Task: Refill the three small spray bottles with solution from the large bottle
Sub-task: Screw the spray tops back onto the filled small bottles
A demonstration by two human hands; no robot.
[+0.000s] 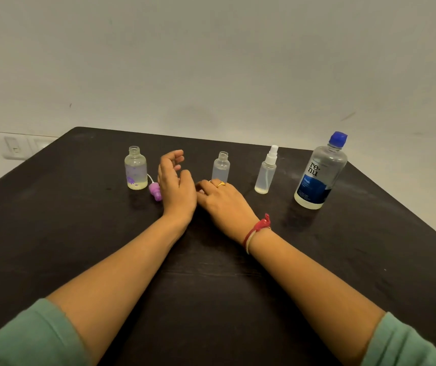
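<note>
Three small spray bottles stand in a row on the black table (pixel 238 273). The left one (pixel 136 169), with a purple print, is uncapped, and its purple spray head (pixel 155 191) lies beside it. The middle clear bottle (pixel 221 167) is also uncapped. The right one (pixel 266 171) keeps its white spray head. The large bottle (pixel 320 173), with a blue cap and blue label, stands capped at the far right. My left hand (pixel 176 186) hovers between the left and middle bottles, fingers loosely curled, holding nothing. My right hand (pixel 222 202) lies palm down before the middle bottle, its fingertips hidden behind my left hand.
A pale wall rises behind the table's far edge. A wall socket panel (pixel 16 147) sits at the left, below table height. The table's right edge runs diagonally past the large bottle.
</note>
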